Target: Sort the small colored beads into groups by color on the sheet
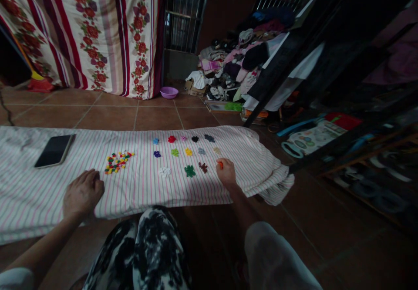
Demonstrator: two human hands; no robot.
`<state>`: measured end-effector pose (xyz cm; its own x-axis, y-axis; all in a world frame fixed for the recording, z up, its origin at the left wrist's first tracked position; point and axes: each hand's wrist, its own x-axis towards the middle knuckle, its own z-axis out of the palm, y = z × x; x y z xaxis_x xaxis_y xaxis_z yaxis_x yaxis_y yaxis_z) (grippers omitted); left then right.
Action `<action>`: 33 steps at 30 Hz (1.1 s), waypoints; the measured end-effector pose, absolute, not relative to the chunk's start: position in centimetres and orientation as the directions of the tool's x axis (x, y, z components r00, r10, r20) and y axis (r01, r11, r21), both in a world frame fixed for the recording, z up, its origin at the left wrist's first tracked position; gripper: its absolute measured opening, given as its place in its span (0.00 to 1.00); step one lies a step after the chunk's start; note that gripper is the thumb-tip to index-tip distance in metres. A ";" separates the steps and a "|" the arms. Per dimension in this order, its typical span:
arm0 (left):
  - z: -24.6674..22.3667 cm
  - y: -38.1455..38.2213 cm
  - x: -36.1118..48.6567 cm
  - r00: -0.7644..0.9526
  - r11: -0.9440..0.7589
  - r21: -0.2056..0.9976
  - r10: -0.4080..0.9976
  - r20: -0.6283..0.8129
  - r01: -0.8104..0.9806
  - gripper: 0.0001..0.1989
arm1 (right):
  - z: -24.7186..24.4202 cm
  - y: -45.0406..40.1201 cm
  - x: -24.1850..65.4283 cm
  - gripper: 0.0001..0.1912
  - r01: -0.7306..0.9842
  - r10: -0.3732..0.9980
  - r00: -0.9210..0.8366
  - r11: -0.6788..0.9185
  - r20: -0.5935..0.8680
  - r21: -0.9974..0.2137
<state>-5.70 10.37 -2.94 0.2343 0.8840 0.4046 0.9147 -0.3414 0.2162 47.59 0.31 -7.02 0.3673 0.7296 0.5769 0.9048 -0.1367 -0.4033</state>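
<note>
My right hand (226, 172) is closed at the right end of the rows of small coloured pieces, with a small orange piece (221, 165) showing at its fingers. Just left of it lies a brown cluster (203, 167), then a dark green cluster (189, 170) and a white one (165, 172). Palm down on the striped cloth (137, 190), my left hand (83, 193) rests with fingers stretched loosely forward. Beyond its fingertips is a mixed pile of red, yellow, green and white pieces (116, 163). A beige cluster (217, 150) sits behind my right hand.
More single-colour clusters, such as red (171, 139) and yellow (188, 151), form rows farther back. A phone (55, 150) lies at left. On the tiled floor behind stand a purple basin (169, 92) and a heap of clothes (235, 63). A dark post (271, 94) slants at right.
</note>
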 end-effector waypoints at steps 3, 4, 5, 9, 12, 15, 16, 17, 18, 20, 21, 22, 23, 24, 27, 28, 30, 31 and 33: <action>-2.9 10.3 -5.7 0.237 -0.327 0.159 0.878 0.416 0.932 0.18 | -7.2 0.2 47.5 0.11 0.904 0.719 0.379 -0.154 0.583 -0.398; -2.9 10.3 -5.6 0.234 -0.323 0.159 0.879 0.416 0.933 0.18 | -7.2 0.2 47.5 0.12 0.903 0.715 0.384 -0.158 0.585 -0.400; -3.0 10.2 -5.6 0.228 -0.320 0.164 0.879 0.418 0.933 0.18 | -7.2 0.2 47.4 0.12 0.902 0.712 0.387 -0.158 0.586 -0.403; -3.3 10.2 -5.6 0.196 -0.300 0.185 0.878 0.437 0.936 0.18 | -6.9 0.2 47.2 0.12 0.896 0.708 0.383 -0.128 0.594 -0.426; -3.4 10.3 -5.5 0.187 -0.290 0.177 0.878 0.441 0.941 0.17 | -6.5 0.0 47.0 0.12 0.899 0.714 0.358 -0.091 0.601 -0.428; -3.4 10.3 -5.5 0.187 -0.280 0.170 0.886 0.424 0.945 0.18 | -5.6 -0.2 46.0 0.13 0.914 0.718 0.331 -0.081 0.613 -0.399; -3.4 10.3 -5.5 0.183 -0.274 0.171 0.891 0.417 0.946 0.19 | -5.2 -0.3 45.5 0.13 0.919 0.724 0.314 -0.070 0.614 -0.388; -3.3 10.3 -5.5 0.182 -0.272 0.171 0.894 0.409 0.947 0.19 | -4.8 -0.3 44.9 0.13 0.924 0.739 0.287 -0.046 0.609 -0.378; -3.3 10.3 -5.5 0.184 -0.271 0.171 0.896 0.404 0.947 0.19 | -4.3 -0.2 44.2 0.13 0.928 0.762 0.248 -0.009 0.599 -0.373; -3.2 10.2 -5.5 0.187 -0.272 0.166 0.897 0.401 0.948 0.18 | -3.7 0.1 42.9 0.13 0.922 0.811 0.155 0.086 0.564 -0.377; -3.2 10.2 -5.5 0.188 -0.272 0.164 0.896 0.402 0.948 0.17 | -3.4 0.3 42.3 0.13 0.915 0.829 0.116 0.126 0.548 -0.383; -3.1 10.2 -5.5 0.188 -0.272 0.162 0.896 0.403 0.948 0.17 | -3.3 0.5 41.7 0.12 0.907 0.840 0.085 0.157 0.535 -0.391; -3.1 10.2 -5.4 0.189 -0.273 0.162 0.895 0.404 0.948 0.18 | -3.2 0.8 41.3 0.12 0.900 0.848 0.064 0.179 0.527 -0.397; -3.1 10.2 -5.4 0.187 -0.273 0.165 0.895 0.405 0.948 0.18 | -3.3 1.0 40.9 0.12 0.895 0.852 0.051 0.192 0.521 -0.402; -3.1 10.2 -5.4 0.178 -0.274 0.194 0.898 0.402 0.942 0.18 | -3.8 1.3 40.4 0.12 0.891 0.865 0.044 0.192 0.500 -0.410; -3.1 10.3 -5.3 0.172 -0.270 0.202 0.900 0.401 0.942 0.18 | -4.0 1.2 40.3 0.12 0.893 0.869 0.049 0.183 0.493 -0.411; -3.1 10.3 -5.3 0.165 -0.261 0.201 0.902 0.399 0.944 0.19 | -4.4 1.1 40.3 0.12 0.898 0.871 0.070 0.158 0.486 -0.411; -3.2 10.3 -5.3 0.168 -0.260 0.191 0.902 0.397 0.947 0.19 | -4.5 1.1 40.3 0.12 0.900 0.869 0.081 0.146 0.488 -0.410; -3.2 10.3 -5.3 0.179 -0.262 0.169 0.902 0.392 0.950 0.20 | -4.7 1.0 40.4 0.11 0.903 0.862 0.101 0.130 0.496 -0.410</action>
